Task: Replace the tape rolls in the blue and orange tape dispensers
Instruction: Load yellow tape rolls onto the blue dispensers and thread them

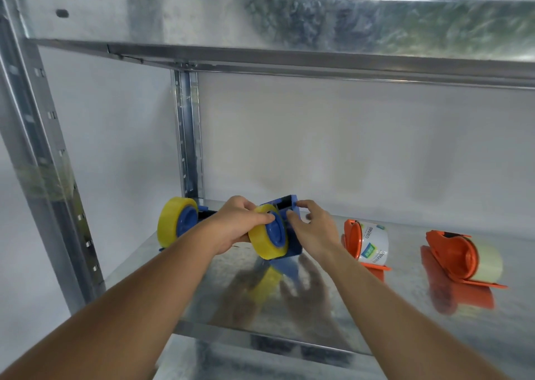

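Head view: I hold the blue dispenser (pixel 285 229) just above the shelf (pixel 333 298), between my two hands. My left hand (pixel 234 223) curls round the yellow roll (pixel 265 242) on its hub, thumb on the rim. My right hand (pixel 311 229) is on the other side — fingers pinching the frame's upper edge. The roll's axis points toward me and to the left, so I judge it must slide off leftward, into my left hand. The second blue dispenser (pixel 179 224) stands behind my left wrist; two orange dispensers (pixel 366 242) wait well to the right.
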